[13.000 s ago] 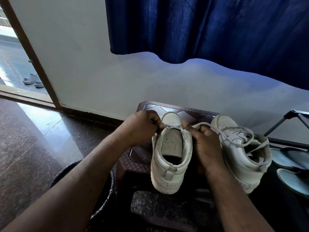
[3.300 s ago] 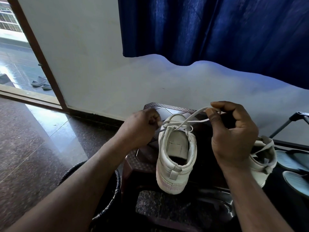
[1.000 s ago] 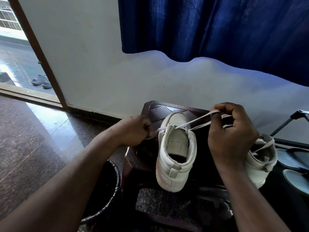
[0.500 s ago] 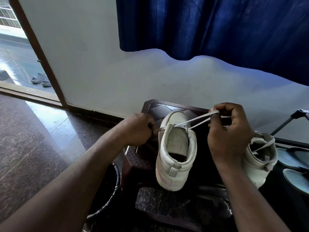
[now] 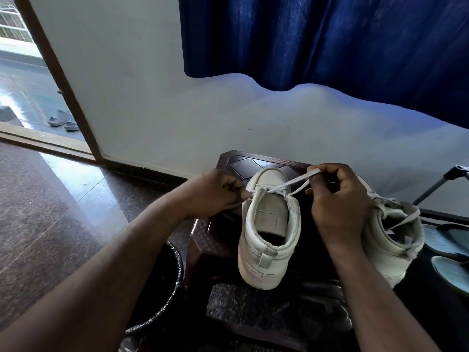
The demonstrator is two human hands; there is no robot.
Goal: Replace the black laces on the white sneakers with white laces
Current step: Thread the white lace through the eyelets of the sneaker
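Lacing step: I judged this the start of threading the white lace (image 5: 289, 184) into the near sneaker (image 5: 269, 224). Only the eyelets nearest the toe seemed to carry it, and the rows toward the tongue looked bare.
Left hand: the left hand (image 5: 215, 191) was curled at the sneaker's left side, and its fingers (image 5: 237, 196) pinched a short run of lace just beside the eyelet.
Right hand: the right hand (image 5: 340, 199) was raised past the sneaker's right edge. Its fingers (image 5: 323, 171) were clenched on the lace, and two strands ran up to them taut from the toe eyelets.
Near sneaker: it stood on a dark stool (image 5: 243, 163), heel toward me and toe toward the wall, between the two hands.
Second sneaker: the second sneaker (image 5: 396, 237) sat just to the right, partly hidden behind the right hand. It had white lace loosely threaded, and I could not tell whether it was tied.
Progress: I saw only white lacing on both sneakers, so I reckoned the removal was done and the task past halfway.
Next move: it called for evening the two ends, then feeding one tip across into the next free eyelet while the other hand kept tension.
Surroundings: a blue curtain (image 5: 330, 41) hung above, a dark bin (image 5: 167, 275) sat under the left forearm, and sandals (image 5: 61, 120) lay beyond the doorway.
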